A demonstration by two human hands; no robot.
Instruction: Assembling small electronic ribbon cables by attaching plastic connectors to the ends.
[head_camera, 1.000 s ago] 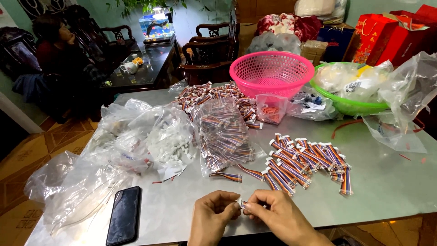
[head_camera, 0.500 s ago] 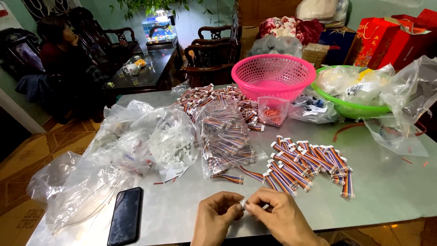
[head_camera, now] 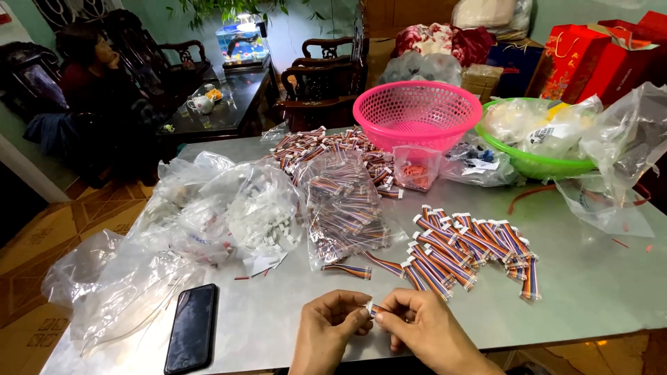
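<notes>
While your left hand [head_camera: 332, 326] and right hand [head_camera: 417, 326] meet at the worktop's [head_camera: 597, 278] six o'clock edge, both pinch a small white connector [head_camera: 369, 309] between fingertips, its long axis running nine to three, equally near both. Finished striped cables [head_camera: 465, 253] lie at one o'clock, the black phone [head_camera: 192, 328] at nine; bare surface stays open at three.

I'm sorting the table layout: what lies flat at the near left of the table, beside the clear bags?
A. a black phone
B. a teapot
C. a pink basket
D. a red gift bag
A: the black phone lies screen-up on the table beside the clear bags.
</notes>
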